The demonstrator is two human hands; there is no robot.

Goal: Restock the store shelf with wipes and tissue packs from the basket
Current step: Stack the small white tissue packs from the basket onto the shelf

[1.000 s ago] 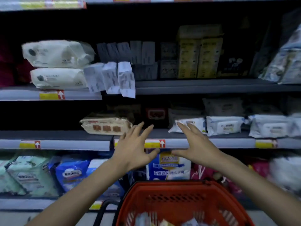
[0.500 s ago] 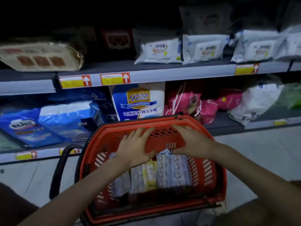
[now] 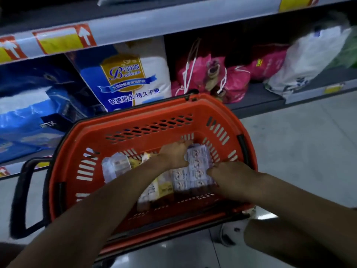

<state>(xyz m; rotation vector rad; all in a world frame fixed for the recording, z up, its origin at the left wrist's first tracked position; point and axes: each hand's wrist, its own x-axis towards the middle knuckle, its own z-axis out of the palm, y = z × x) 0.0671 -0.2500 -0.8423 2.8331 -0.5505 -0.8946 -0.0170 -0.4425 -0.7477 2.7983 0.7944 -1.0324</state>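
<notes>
An orange basket (image 3: 135, 115) stands on the floor in front of the shelf. Both my hands are down inside it. My left hand (image 3: 174, 154) grips the far left edge of a pale patterned tissue pack (image 3: 197, 167). My right hand (image 3: 229, 176) grips the same pack at its near right side, fingers curled onto it. Yellow packs (image 3: 163, 187) lie under my left forearm, and a whitish wrapped pack (image 3: 116, 167) sits at the basket's left.
The shelf edge (image 3: 154, 22) with yellow price labels runs across the top. Under it stand a blue-and-white bag (image 3: 127, 76), blue packs (image 3: 29, 113) at left, pink drawstring bags (image 3: 216, 76) and a white bag (image 3: 309, 59). The basket's black handle (image 3: 21, 198) sticks out left. Grey floor lies right.
My hands dropped from shelf height to the basket rim, then reached inside and took hold of the patterned tissue pack. My view tilted down from the shelves to the basket.
</notes>
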